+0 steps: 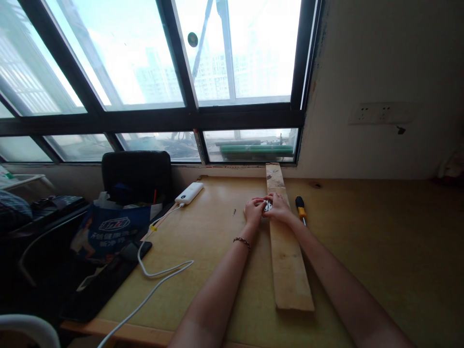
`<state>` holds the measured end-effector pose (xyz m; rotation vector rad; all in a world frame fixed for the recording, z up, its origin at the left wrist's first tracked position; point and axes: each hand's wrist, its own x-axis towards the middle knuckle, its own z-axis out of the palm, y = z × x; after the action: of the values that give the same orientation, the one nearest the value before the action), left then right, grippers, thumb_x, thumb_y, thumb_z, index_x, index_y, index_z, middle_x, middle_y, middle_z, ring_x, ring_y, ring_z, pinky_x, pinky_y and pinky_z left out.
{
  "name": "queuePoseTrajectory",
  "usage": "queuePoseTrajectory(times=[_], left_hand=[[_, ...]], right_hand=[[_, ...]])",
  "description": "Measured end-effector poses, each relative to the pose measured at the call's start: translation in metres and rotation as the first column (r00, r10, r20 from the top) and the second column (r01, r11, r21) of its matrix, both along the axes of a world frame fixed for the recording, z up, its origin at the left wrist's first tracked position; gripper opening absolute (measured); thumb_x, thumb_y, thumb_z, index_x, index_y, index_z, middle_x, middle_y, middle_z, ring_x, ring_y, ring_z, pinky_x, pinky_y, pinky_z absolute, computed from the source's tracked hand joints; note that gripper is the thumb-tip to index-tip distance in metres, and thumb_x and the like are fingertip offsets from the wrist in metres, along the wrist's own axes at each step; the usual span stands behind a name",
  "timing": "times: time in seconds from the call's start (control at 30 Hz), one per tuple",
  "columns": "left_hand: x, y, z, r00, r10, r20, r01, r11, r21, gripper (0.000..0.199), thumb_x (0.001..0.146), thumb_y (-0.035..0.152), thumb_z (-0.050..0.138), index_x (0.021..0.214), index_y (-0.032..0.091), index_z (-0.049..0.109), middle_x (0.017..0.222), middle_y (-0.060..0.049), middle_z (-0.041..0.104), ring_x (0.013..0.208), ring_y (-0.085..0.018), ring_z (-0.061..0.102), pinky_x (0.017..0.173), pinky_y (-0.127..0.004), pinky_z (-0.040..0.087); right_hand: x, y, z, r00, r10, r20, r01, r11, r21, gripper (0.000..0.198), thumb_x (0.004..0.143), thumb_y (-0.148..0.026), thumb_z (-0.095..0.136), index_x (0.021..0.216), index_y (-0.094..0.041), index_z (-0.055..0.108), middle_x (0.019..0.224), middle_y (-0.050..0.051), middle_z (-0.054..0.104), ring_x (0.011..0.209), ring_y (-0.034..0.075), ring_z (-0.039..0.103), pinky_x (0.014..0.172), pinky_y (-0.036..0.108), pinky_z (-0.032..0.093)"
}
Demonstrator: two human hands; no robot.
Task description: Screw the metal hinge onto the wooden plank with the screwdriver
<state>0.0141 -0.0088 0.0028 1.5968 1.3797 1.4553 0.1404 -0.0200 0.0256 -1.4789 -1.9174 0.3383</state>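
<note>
A small silvery metal hinge [268, 206] with dark holes rests over a long wooden plank [290, 270]. My left hand [254, 211] grips its left side, thumb and fingers bent together. From the right, my right hand [280, 209] has its fingers closed around the other side, hiding part of the piece. Just right of the plank lies a screwdriver [300, 208] with a black and yellow handle. To the left of my left hand is a tiny thin metal item [234, 211], probably a screw.
The yellowish tabletop [210, 241] bears a white power bank [189, 193], whose white cable [163, 275] trails over the front edge. A black chair [137, 174] and a blue bag [112, 232] stand at left. Behind are windows and a wall socket [384, 113].
</note>
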Motion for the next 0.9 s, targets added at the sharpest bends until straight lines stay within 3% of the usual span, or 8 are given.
queuePoseTrajectory(times=[0.17,0.4,0.67,0.9], left_hand=[[-0.002,0.0,0.001,0.999,-0.046,-0.001,0.046,0.999,0.023,0.014,0.064,0.027,0.064,0.073,0.019,0.069,0.088,-0.005,0.064,0.084,-0.017,0.057,0.083,-0.031,0.04],[0.004,-0.016,0.012,0.944,0.164,-0.287,-0.114,0.977,0.182,0.01,0.072,0.025,0.057,0.071,0.023,0.067,0.093,-0.001,0.063,0.1,-0.02,0.047,0.097,-0.042,0.024],[0.004,-0.013,0.011,0.961,0.117,-0.251,-0.101,0.992,0.076,0.012,0.072,0.028,0.056,0.074,0.022,0.066,0.094,-0.003,0.063,0.097,-0.02,0.049,0.092,-0.037,0.029],[0.005,-0.019,0.018,0.927,0.158,-0.339,-0.11,0.982,0.157,0.009,0.073,0.024,0.056,0.072,0.023,0.065,0.096,-0.002,0.063,0.102,-0.021,0.046,0.098,-0.042,0.018]], right_hand=[[-0.001,0.0,0.0,1.0,-0.006,0.02,0.005,1.0,0.011,0.069,0.042,-0.031,0.076,0.105,-0.016,0.053,0.112,0.01,0.053,0.105,0.025,0.047,0.089,0.036,0.039],[-0.002,-0.002,0.0,1.0,-0.004,0.022,0.003,0.999,0.046,0.061,0.049,-0.029,0.072,0.104,-0.014,0.053,0.111,0.01,0.053,0.102,0.023,0.049,0.086,0.033,0.041],[-0.002,-0.001,-0.001,0.999,-0.007,0.039,0.006,0.999,0.032,0.067,0.045,-0.033,0.074,0.106,-0.016,0.052,0.111,0.01,0.052,0.103,0.025,0.047,0.089,0.035,0.039],[-0.003,-0.001,-0.001,1.0,-0.012,0.025,0.011,0.999,0.034,0.061,0.05,-0.028,0.071,0.107,-0.017,0.052,0.112,0.009,0.052,0.104,0.023,0.047,0.089,0.034,0.039]])
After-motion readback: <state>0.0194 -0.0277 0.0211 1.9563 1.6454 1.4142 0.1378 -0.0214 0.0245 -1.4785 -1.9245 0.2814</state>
